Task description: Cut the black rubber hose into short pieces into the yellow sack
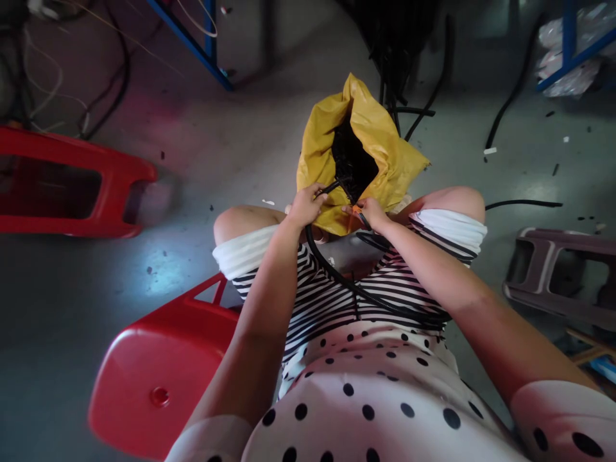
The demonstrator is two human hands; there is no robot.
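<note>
A yellow sack (385, 138) stands open on the floor between my knees, with black pieces (353, 160) inside. At the sack's near left edge, my left hand (308, 204) is closed round a long black tube (337, 276), whose end points to the opening. The tube curves down across my lap. Just to the right, my right hand (371, 210) is closed on an orange-handled tool (357, 210), its tip near the tube end over the opening. The tool's exact type is hard to make out.
Red stools are at the left (115, 186) and lower left (144, 378). A grey-brown stool (539, 266) stands right. Black tubes (513, 106) and scraps lie on the floor (250, 141). Blue metal legs (192, 42) and plastic bags (572, 70) are farther off.
</note>
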